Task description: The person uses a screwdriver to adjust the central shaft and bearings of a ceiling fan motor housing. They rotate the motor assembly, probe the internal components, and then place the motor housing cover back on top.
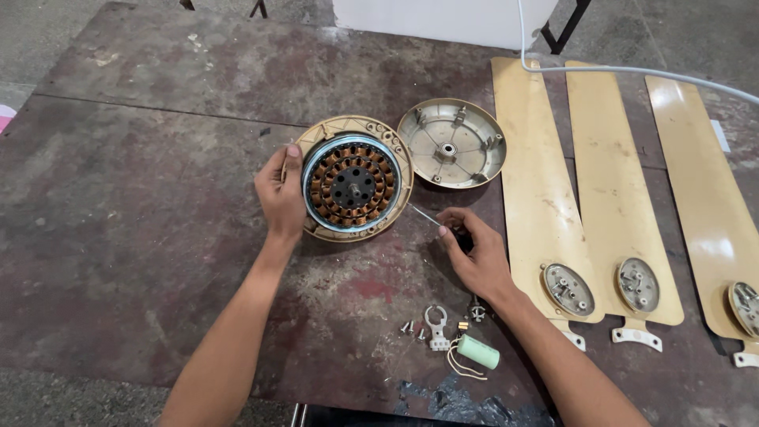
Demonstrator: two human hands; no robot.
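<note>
**Sam:** What do you see on your screen?

**Me:** I see a ceiling fan motor [352,183] lying open on a dark, worn table [142,198]. It has a ring of copper wire coils inside and a black middle part with a small shaft.

**Sam:** Where are the hands?

**Me:** The left hand [281,198] is on the left edge of the motor. Its fingers curl around the cream-colored rim and press on it. The right hand [474,253] is just to the lower right of the motor. Its fingers are pinched shut on a thin metal tool [427,215]. The tip of the tool points at the motor's rim. I cannot tell if the tip touches it.

**Sam:** What else is near the motor?

**Me:** The round motor cover [452,144] lies upside down right beside the motor, on its upper right. Three cream fan blades [538,190] lie side by side farther right of the motor. Below the motor, near the right wrist, I see small screws [409,327], a white metal clip [436,324] and a pale green capacitor [479,352] with wires. A white cable [632,71] runs over the blades, up and to the right of the motor.
</note>
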